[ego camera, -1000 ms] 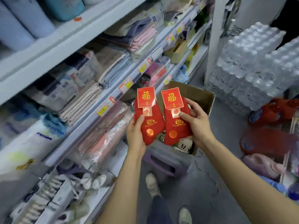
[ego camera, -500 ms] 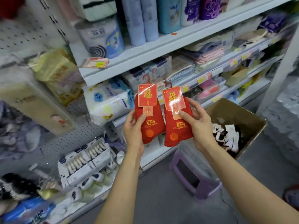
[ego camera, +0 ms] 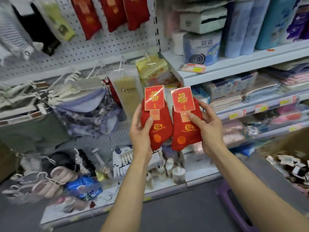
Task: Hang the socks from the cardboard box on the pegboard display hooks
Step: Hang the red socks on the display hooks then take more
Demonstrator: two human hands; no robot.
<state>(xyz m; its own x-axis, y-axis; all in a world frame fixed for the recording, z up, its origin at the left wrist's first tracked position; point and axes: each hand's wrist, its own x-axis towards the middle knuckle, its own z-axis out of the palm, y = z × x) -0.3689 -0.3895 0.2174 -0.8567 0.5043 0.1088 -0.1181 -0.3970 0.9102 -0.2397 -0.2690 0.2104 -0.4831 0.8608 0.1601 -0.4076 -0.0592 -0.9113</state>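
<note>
Head view: the left hand (ego camera: 141,131) grasped a red sock pack (ego camera: 157,121) from its left side, thumb laid across the front just below the card label and the fingers curled behind. The right hand (ego camera: 206,126) gripped a second red sock pack (ego camera: 186,126) from the right, thumb pressed on the small tab under its label and the fingers wrapped round the far edge. The two packs were held upright, side by side, close together but apart, each topped with a red and gold label.

Beyond them stood the white pegboard (ego camera: 100,46), far and to the left. Three more red socks (ego camera: 113,14) hung along its top edge, with dark and striped goods to their left; lower hooks carried packets and what seemed to be folded cloth, though blur made those hard to tell. To the right ran white shelves (ego camera: 234,64) stacked with towels and rolled goods. The cardboard box (ego camera: 287,144) sat at the right edge, low and near, with more socks inside. A purple stool (ego camera: 230,203) stood on the grey floor below the right forearm.
</note>
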